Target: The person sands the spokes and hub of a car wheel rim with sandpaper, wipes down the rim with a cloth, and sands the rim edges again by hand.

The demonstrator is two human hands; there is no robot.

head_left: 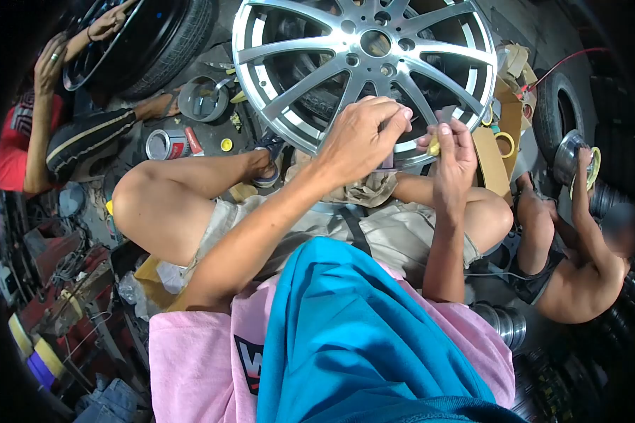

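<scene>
Wheel (369,65), 1 pc, just beyond both hands, lower rim behind them. R hand (454,151) pinches 1 sm. yellow bit (434,147); L hand (363,137) curled, can't tell if gripping. 1 tin (178,146) on dark, cluttered floor (215,136); 2 co-workers (575,285), 1 per side.

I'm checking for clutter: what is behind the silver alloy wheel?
Through the gaps in the silver alloy wheel, a dark tire-like shape shows. What lies directly behind its solid metal or the left hand is covered.
</scene>
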